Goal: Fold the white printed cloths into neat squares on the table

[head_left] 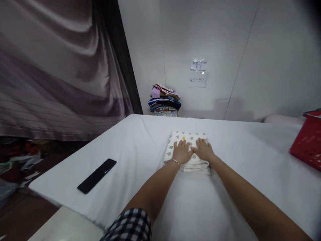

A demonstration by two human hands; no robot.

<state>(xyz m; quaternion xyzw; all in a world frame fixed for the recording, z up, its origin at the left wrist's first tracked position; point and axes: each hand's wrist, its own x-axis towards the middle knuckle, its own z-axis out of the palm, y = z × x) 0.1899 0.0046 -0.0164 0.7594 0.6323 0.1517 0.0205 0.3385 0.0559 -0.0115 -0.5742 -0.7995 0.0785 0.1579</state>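
A folded white cloth [179, 137] with small grey, green and yellow prints lies in several layers on the white-covered table [130, 147]. My left hand [182, 152] rests flat on its middle, fingers spread, with a bracelet round the wrist. On the cloth's right part lies my right hand [203, 150], palm down and fingers apart. The two thumbs meet or nearly meet between the hands. Folded edges show along the near side of the cloth.
A black phone-like slab [97, 175] lies at the table's left. At the right edge stands a red basket [307, 144]. Behind the table is a stack of folded clothes [165, 100] against the wall. A purplish curtain [57, 67] hangs at the left.
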